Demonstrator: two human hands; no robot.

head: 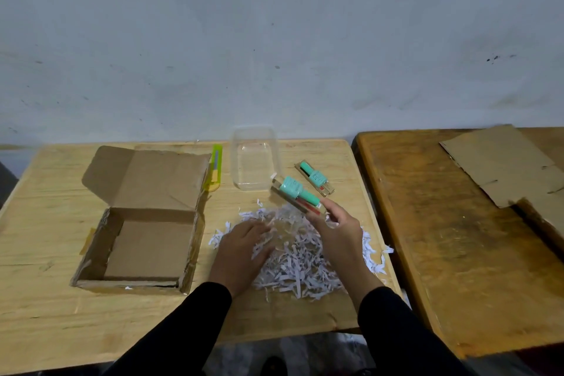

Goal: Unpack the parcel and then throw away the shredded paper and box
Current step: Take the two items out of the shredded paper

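Cardboard box (146,241) sits empty; shredded paper (299,265) lies heaped beside it on the tabletop (45,299). Right hand (337,227) pinches a packaged green bottle (297,194); left hand (241,249) rests flat on paper. Nothing thrown away yet.

Both arms, in black sleeves, reached forward. The left hand (244,249) lay palm down with fingers spread and nearly straight. The right hand (334,227) was raised slightly, its fingers pinching in a light grip.

Occluded: shredded paper (293,262) partly under left hand (241,250) | Illegible: label on packet (297,195) pinched by right hand (335,227) | Cropped: cardboard sheet (503,165), far right of right hand
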